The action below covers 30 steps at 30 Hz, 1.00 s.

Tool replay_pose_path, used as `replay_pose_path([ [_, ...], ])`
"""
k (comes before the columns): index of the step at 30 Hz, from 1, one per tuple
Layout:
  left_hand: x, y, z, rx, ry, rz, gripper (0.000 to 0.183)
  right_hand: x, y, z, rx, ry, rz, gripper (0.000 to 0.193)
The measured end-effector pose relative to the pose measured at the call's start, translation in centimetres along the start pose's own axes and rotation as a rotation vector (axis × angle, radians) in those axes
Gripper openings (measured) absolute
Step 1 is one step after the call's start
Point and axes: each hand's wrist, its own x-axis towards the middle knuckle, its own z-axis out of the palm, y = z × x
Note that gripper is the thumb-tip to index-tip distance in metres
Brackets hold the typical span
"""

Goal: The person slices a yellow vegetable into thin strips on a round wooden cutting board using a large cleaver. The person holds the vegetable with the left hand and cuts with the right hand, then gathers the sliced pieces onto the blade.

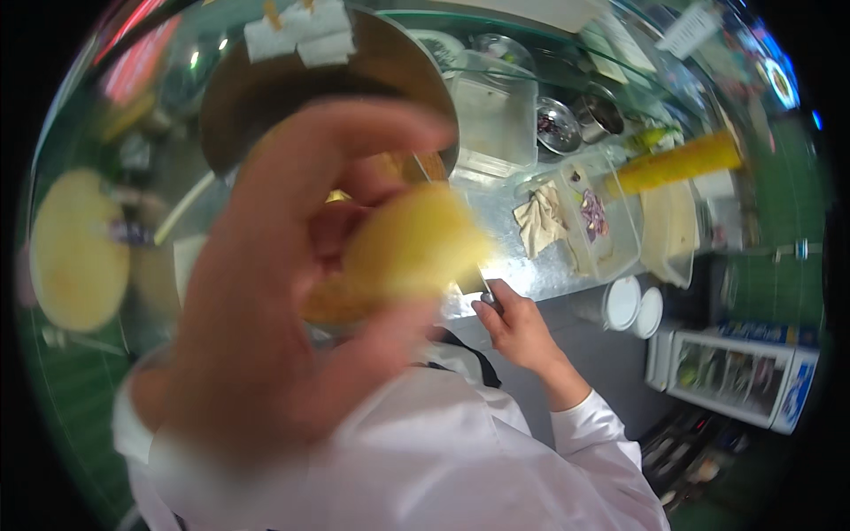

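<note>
Raised close to the camera, my left hand [252, 257] is curled around a rounded yellow piece of food [416, 243]. The piece is blurred, pale yellow on its face with a browner patch at its lower left; its exact kind cannot be made out. My right hand [518, 329] is lower and to the right, near the front edge of the steel worktop [505, 265]. Its fingers are wrapped around the dark handle of a knife [473, 281]. Part of the worktop behind my left hand is hidden.
A large round metal pan [381, 71] stands behind my left hand. Right of it are a clear plastic tub [496, 119], a crumpled cloth [540, 221] and a container with chopped purple pieces [593, 215]. White buckets [622, 303] and a glass-door fridge [735, 376] stand at the right.
</note>
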Motion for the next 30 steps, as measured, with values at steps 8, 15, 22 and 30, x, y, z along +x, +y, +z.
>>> replay_pose_path([
  [8,0.0,1.2,11.0,-0.071,-0.110,0.280,0.062,3.9,3.6,-4.9,-0.011,-0.247,0.024,0.027],
  [15,0.0,0.1,15.1,0.006,0.077,0.374,0.058,6.1,3.9,-6.7,-0.045,-0.304,-0.064,0.025],
  [22,1.4,-8.3,13.1,0.282,0.402,0.326,0.055,6.6,5.3,-7.7,-0.170,-0.271,-0.077,0.022],
  [30,-5.9,-24.1,5.6,0.869,0.326,-0.110,0.041,7.8,2.7,-7.7,-0.102,-0.288,-0.191,0.014],
])
